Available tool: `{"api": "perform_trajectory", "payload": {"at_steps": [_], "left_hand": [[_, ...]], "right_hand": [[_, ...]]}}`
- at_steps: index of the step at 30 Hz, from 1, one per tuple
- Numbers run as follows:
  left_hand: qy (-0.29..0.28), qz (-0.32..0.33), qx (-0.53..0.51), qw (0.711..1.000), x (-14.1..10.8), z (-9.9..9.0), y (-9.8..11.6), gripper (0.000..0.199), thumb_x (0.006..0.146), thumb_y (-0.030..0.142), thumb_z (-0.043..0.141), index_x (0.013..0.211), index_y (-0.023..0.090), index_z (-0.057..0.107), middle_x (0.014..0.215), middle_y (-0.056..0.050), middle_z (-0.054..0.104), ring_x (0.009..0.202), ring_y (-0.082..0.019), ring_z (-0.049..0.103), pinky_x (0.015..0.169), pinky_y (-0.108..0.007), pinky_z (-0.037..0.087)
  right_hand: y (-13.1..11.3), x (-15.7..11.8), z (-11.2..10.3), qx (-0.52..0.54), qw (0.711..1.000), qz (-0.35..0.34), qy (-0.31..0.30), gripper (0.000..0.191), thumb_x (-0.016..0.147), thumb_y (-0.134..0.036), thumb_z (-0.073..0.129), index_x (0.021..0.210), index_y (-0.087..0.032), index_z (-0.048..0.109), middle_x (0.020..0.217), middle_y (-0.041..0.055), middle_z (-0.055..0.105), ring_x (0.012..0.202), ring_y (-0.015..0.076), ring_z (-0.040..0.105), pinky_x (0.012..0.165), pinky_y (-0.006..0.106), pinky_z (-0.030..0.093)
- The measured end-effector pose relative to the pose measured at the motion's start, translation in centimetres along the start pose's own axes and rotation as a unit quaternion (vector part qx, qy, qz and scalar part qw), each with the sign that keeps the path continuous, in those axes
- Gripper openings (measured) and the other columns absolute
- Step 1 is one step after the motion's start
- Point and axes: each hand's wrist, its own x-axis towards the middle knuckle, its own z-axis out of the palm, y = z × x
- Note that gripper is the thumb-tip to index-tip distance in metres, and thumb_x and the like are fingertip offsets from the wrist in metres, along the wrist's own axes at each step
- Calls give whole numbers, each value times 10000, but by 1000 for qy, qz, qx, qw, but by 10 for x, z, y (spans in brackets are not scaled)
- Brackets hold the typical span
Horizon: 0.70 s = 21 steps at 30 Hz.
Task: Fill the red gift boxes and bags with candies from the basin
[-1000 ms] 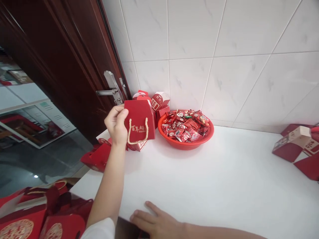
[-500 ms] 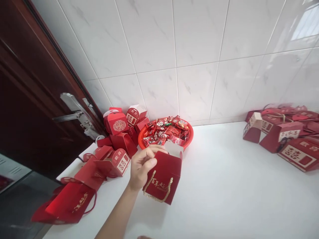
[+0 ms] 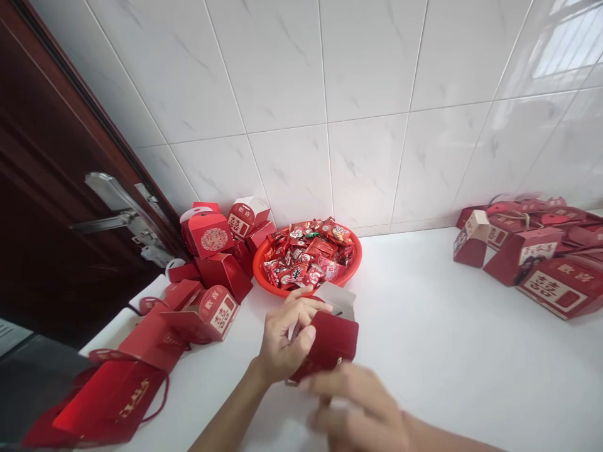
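Observation:
My left hand [image 3: 288, 336] grips a dark red gift box [image 3: 333, 339] by its upper left edge, thumb on the front and fingers over the top. The box's pale inner flap [image 3: 340, 296] stands raised at the back. My right hand [image 3: 360, 408], smeared by motion, is in front of the box's lower part; whether it touches the box or its cord handle I cannot tell. Most of the cord and gold lettering is hidden behind it. Just behind the box sits a red plastic basin [image 3: 357, 258] heaped with red-wrapped candies [image 3: 306, 254].
Several red gift boxes [image 3: 214, 307] stand and lie along the left side by a dark door [image 3: 56, 157] with a metal handle [image 3: 113, 216]. Another pile of red boxes [image 3: 560, 282] lies at the right. A white tiled wall [image 3: 367, 169] rises behind the white tabletop [image 3: 424, 326].
My right hand has come up from the bottom edge to the front of the box. My left hand and the box have moved slightly right; the surroundings have shifted left in view.

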Motion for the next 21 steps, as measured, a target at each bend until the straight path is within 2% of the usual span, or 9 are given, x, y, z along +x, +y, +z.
{"api": "perform_trajectory", "payload": {"at_steps": [1, 3, 5, 6, 9, 12, 16, 21], "left_hand": [[12, 23, 28, 999, -1, 4, 2, 173, 838, 140, 492, 692, 226, 455, 722, 2, 747, 811, -226, 765, 970, -493, 526], [32, 73, 85, 993, -4, 12, 5, 154, 828, 109, 503, 729, 225, 483, 745, 12, 752, 825, -207, 765, 981, -473, 521], [42, 118, 132, 983, -7, 20, 7, 163, 809, 76, 508, 745, 223, 476, 739, 22, 747, 842, -195, 768, 1008, -456, 506], [44, 134, 149, 979, -10, 24, 7, 175, 801, 63, 504, 742, 222, 461, 734, 24, 744, 844, -192, 770, 1019, -452, 500], [49, 157, 179, 970, -16, 33, 3, 184, 799, 56, 482, 744, 226, 440, 744, 19, 751, 842, -196, 774, 1033, -460, 491], [49, 162, 186, 968, -21, 39, -2, 185, 805, 48, 473, 763, 227, 452, 753, 18, 759, 840, -191, 774, 1075, -477, 459], [51, 172, 186, 966, -26, 46, -4, 198, 795, 31, 466, 762, 227, 458, 731, 31, 749, 819, -178, 772, 1138, -503, 405], [65, 179, 172, 967, -33, 56, -6, 197, 768, 32, 459, 736, 226, 447, 694, 45, 732, 791, -184, 775, 1172, -533, 373]], "right_hand": [[2, 10, -14, -24, 994, 30, 99, 261, 1009, -178, 450, 1191, -280, 607, 1218, 111, 678, 992, 218, 679, 826, 371, 578], [6, 27, -37, -65, 975, 107, 184, 205, 957, -146, 532, 1112, -259, 602, 1148, 112, 677, 1019, 226, 664, 800, 348, 572], [14, 36, -51, -56, 954, 193, 223, 54, 928, -243, 622, 969, -237, 588, 1027, 84, 672, 805, 181, 639, 666, 295, 551], [19, 38, -54, -36, 942, 242, 228, 122, 909, -312, 662, 936, -230, 577, 969, 65, 662, 702, 155, 601, 608, 277, 530], [34, 33, -56, 50, 907, 367, 201, 348, 853, -528, 699, 872, -214, 551, 825, 14, 615, 558, 111, 496, 517, 251, 463], [43, 27, -56, 109, 882, 420, 181, 464, 830, -640, 666, 768, -212, 500, 766, 4, 587, 568, 112, 495, 523, 250, 436], [48, 28, -64, 136, 869, 451, 153, 522, 772, -653, 708, 665, -201, 471, 742, 10, 589, 577, 109, 494, 522, 243, 407], [52, 30, -74, 147, 862, 478, 83, 413, 747, -521, 700, 620, -202, 471, 668, -12, 546, 592, 124, 514, 534, 242, 393]]}}
